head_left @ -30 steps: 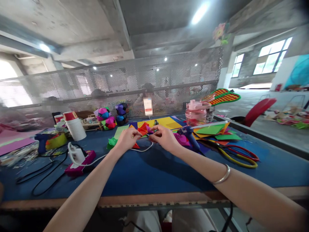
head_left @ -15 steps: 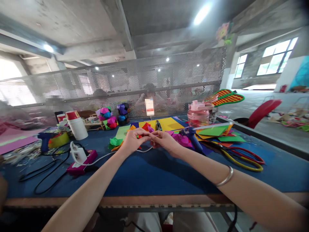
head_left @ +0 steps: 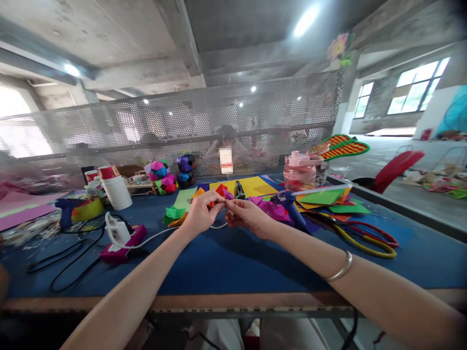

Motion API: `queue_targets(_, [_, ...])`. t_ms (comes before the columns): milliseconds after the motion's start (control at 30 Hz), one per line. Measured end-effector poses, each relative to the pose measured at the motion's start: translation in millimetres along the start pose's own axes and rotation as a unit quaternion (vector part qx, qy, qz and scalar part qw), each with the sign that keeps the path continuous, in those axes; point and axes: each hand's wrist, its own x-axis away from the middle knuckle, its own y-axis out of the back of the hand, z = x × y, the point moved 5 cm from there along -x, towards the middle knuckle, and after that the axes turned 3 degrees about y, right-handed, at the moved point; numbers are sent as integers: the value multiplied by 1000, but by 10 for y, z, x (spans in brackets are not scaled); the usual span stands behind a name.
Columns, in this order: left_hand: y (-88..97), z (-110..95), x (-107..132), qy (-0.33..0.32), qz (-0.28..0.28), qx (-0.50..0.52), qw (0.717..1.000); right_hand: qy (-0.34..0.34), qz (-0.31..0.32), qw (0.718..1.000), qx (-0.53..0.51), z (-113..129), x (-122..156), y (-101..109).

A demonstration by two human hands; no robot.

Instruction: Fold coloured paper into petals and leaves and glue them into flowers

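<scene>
My left hand [head_left: 201,211] and my right hand [head_left: 248,217] meet above the blue table mat [head_left: 248,265], fingertips pinched and nearly touching. Whatever lies between the fingertips is hidden or too small to make out. Just behind the fingers are folded red-orange paper [head_left: 221,189] and a yellow sheet [head_left: 260,185]. Left of my left hand sits a crumpled-looking green folded paper [head_left: 174,214]. Purple folded paper [head_left: 276,210] lies past my right hand, beside a blue glue gun [head_left: 293,210].
Scissors with red and yellow handles [head_left: 368,243] lie on the right, near coloured sheets [head_left: 324,197] and a pink bottle [head_left: 299,172]. To the left are a magenta power strip [head_left: 124,248] with cords, stacked paper cups [head_left: 116,189] and another glue gun [head_left: 66,214]. A phone [head_left: 226,160] stands behind.
My right hand's fingers have shifted slightly, with the lower fingers curling a little differently. Both hands stay pinched together at about the same spot.
</scene>
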Motion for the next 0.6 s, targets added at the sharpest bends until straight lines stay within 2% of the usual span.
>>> queue_targets(233, [-5,-35,31,-26,25,-72,997,-10,-1,1000,15,10,2,-21])
queue_targets(367, [15,-2,29,-14,27,-94,995,33,-44,997,53,255,28,18])
queue_targets(467, [49,47,20,23,21,-98,995,96,-66,991,72,476,288,-46])
queue_targets(500, [61,59,19,35,20,-95,995,124,-50,987,90,510,437,-121])
queue_targets(533, [72,67,19,47,19,-92,994,124,12,985,117,481,607,-256])
queue_targets(567, [84,70,21,57,17,-91,994,84,122,976,160,369,802,-444])
queue_targets(600, [93,71,25,65,15,-89,994,33,223,952,206,217,1023,-624])
